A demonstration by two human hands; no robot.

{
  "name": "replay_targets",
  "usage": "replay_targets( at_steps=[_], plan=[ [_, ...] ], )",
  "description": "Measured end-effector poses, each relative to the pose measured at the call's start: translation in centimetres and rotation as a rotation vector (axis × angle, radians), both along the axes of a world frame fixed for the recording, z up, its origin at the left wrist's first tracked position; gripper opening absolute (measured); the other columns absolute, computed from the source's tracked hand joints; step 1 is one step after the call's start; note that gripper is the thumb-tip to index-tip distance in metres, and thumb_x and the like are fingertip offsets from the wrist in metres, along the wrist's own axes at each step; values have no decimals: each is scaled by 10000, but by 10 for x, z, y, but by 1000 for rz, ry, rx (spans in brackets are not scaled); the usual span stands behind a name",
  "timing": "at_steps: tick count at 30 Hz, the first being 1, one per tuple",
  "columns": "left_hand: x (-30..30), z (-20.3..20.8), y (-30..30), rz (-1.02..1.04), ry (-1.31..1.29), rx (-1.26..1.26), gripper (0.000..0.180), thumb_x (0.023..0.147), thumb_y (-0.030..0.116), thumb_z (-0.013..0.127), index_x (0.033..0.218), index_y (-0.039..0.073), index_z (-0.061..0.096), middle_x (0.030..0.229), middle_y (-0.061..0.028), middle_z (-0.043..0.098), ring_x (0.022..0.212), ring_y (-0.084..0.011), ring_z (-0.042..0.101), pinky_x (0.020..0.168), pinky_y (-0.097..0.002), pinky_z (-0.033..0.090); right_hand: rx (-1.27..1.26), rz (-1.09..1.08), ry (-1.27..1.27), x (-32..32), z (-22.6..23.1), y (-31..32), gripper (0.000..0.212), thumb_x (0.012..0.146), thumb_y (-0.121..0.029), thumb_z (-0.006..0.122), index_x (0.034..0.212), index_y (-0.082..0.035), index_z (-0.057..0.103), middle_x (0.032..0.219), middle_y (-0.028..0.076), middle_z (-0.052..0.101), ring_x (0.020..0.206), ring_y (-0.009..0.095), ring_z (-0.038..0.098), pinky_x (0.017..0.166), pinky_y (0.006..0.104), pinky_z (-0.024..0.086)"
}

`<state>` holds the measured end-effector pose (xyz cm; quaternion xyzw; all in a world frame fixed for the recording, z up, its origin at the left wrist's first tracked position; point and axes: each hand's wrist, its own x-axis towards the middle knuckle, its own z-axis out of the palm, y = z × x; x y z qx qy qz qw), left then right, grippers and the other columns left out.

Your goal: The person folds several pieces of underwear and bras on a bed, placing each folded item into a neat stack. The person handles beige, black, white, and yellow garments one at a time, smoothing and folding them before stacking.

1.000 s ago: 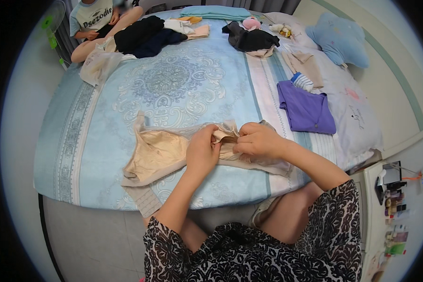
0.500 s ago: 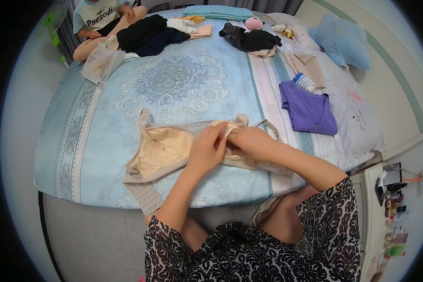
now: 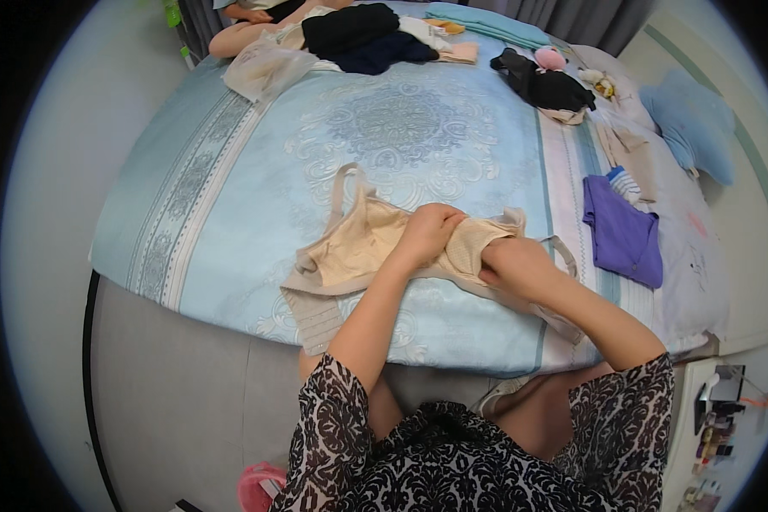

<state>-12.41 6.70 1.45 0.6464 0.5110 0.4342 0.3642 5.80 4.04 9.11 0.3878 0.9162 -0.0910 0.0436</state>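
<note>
A beige bra (image 3: 358, 243) lies across the near part of the bed, its cups facing up and its hook-and-eye band hanging toward the near edge at the left. My left hand (image 3: 431, 235) is closed on the middle of the bra, at the inner edge of the right cup. My right hand (image 3: 520, 266) has its fingers tucked inside the opening of the right cup (image 3: 478, 241), gripping the fabric; the fingertips are hidden. One strap stands up in a loop at the far left, and another curves out beside my right wrist.
A folded purple garment (image 3: 623, 235) and a striped cloth lie at the right. Dark clothes (image 3: 358, 38) and a clear plastic bag (image 3: 264, 68) are at the far left, beside a seated person (image 3: 256, 17). A black bra (image 3: 546, 85) lies far right. A pink bin (image 3: 260, 486) stands on the floor.
My hands have drawn apart: the right has moved from the bra's middle into the right cup, while the left stays at the centre. The whole view has shifted, bringing the pink bin into sight.
</note>
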Motion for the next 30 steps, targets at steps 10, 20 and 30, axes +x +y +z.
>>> replay_targets(
  at_steps=[10,20,30],
  plan=[
    [1,-9,3,84,150,125,157,777,127,623,817,-12,684,783,-198,642,739,-351,607,679,-395,475,-249,479,423,18,2,16,84,768,-85,598,752,-6,623,767,103,593,736,297,577,662,368,467],
    [12,-9,-2,83,243,210,139,777,132,633,777,3,685,791,-166,641,805,-338,588,716,-425,458,-47,306,177,28,-14,-12,442,724,-280,605,1092,-48,530,1011,212,506,975,393,486,902,476,370],
    [22,20,-74,-92,494,333,473,814,234,622,1211,7,506,1196,-194,531,1102,-330,510,919,-420,416,104,319,327,42,-8,-18,386,688,-298,674,961,-40,584,993,140,574,994,305,523,965,456,340]
  ],
)
